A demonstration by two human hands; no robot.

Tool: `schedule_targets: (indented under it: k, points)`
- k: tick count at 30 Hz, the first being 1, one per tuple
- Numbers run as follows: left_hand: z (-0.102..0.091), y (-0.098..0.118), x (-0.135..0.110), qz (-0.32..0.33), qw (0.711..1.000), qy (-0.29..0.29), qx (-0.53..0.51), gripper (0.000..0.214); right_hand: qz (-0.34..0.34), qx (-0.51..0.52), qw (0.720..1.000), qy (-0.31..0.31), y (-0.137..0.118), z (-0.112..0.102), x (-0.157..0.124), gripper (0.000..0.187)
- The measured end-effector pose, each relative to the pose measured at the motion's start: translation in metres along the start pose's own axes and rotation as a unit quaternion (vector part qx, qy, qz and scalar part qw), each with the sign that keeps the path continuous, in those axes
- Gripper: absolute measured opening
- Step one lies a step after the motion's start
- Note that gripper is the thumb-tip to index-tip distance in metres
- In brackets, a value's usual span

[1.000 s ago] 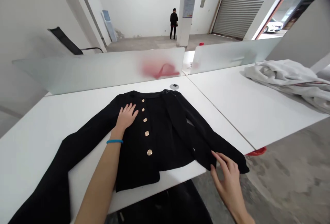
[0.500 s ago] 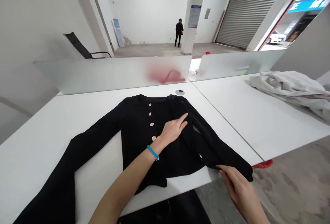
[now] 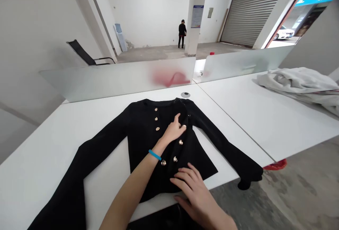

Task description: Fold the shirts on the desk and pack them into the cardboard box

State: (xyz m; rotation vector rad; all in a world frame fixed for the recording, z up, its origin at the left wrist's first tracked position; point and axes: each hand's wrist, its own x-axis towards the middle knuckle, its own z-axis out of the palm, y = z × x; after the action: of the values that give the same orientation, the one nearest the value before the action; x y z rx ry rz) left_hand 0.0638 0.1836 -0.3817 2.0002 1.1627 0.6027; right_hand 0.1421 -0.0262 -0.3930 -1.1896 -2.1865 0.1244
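A black long-sleeved jacket point(image 3: 143, 141) with gold buttons lies spread on the white table, its front panel folded back so two rows of buttons show. My left hand point(image 3: 174, 130), with a blue band at the wrist, rests on the upper front beside a button, index finger stretched out. Low on the jacket near the hem, my right hand point(image 3: 192, 187) lies with its fingers apart, touching the cloth. The right-hand sleeve point(image 3: 225, 145) runs down over the table's front edge, and its cuff hangs off. The left-hand sleeve point(image 3: 87, 155) reaches to the bottom of the view.
Frosted dividers point(image 3: 119, 81) line the table's back edge, with a red blur behind one. White crumpled cloth point(image 3: 299, 85) lies at the far right. A round grommet point(image 3: 185, 95) sits behind the collar. A person point(image 3: 182, 34) stands far off near a pillar.
My right hand has released the right-side edge and moved left onto the lower front. The front panel now lies folded inward, showing more buttons. My left hand has shifted slightly left.
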Motion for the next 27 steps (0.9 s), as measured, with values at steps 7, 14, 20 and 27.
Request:
schedule_targets:
  k: [7,14,20,27]
  points:
    - [-0.059,-0.036,0.013,-0.128,0.986,0.105,0.014,0.056,0.154,-0.115,0.981,0.033,0.059,-0.032,-0.061,0.056]
    - [-0.066,-0.054,0.010,-0.109,0.979,0.136,0.107,0.052,0.229,-0.052,0.971,0.049,0.065,-0.021,-0.047,0.056]
    - [-0.052,-0.065,0.014,-0.069,0.980,0.075,0.171,0.062,0.311,-0.035,0.932,0.181,0.055,-0.045,-0.041,0.035]
    - [-0.066,-0.073,0.016,-0.050,0.973,-0.034,0.223,0.055,0.208,-0.051,0.977,0.015,0.053,-0.064,-0.059,0.029]
